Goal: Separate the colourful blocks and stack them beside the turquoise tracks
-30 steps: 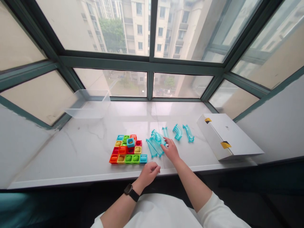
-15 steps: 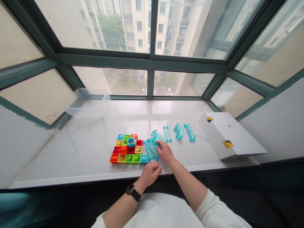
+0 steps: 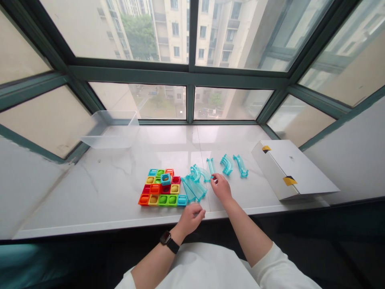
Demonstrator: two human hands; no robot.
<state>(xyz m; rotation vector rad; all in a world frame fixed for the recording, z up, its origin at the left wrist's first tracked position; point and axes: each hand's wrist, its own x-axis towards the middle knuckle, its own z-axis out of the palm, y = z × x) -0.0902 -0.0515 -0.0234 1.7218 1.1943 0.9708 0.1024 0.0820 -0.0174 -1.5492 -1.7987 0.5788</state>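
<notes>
My right hand (image 3: 221, 188) hovers over the sill, its fingertips close to the lower end of a narrow clear-teal straight track (image 3: 211, 165). To its left lie a curved clear-teal track piece (image 3: 197, 174) and a wide clear-teal chute (image 3: 194, 189). My left hand (image 3: 191, 218) rests loosely curled near the sill's front edge, holding nothing, just below the chute. Colourful square plastic blocks (image 3: 159, 188) form a flat grid left of the chute, with a blue square block (image 3: 165, 179) stacked on them. Two more curved teal tracks (image 3: 227, 164) (image 3: 240, 165) lie right of my right hand.
The pieces lie on a white marble windowsill (image 3: 90, 180) below a green-framed window (image 3: 189, 68). A clear plastic tub (image 3: 110, 130) stands at the back left. A flat white box (image 3: 288, 170) with yellow-and-black tape lies at the right.
My right hand has moved right and slightly away from the chute, towards the narrow straight track. The chute and curved piece have shifted slightly. My left hand stays near the sill's edge.
</notes>
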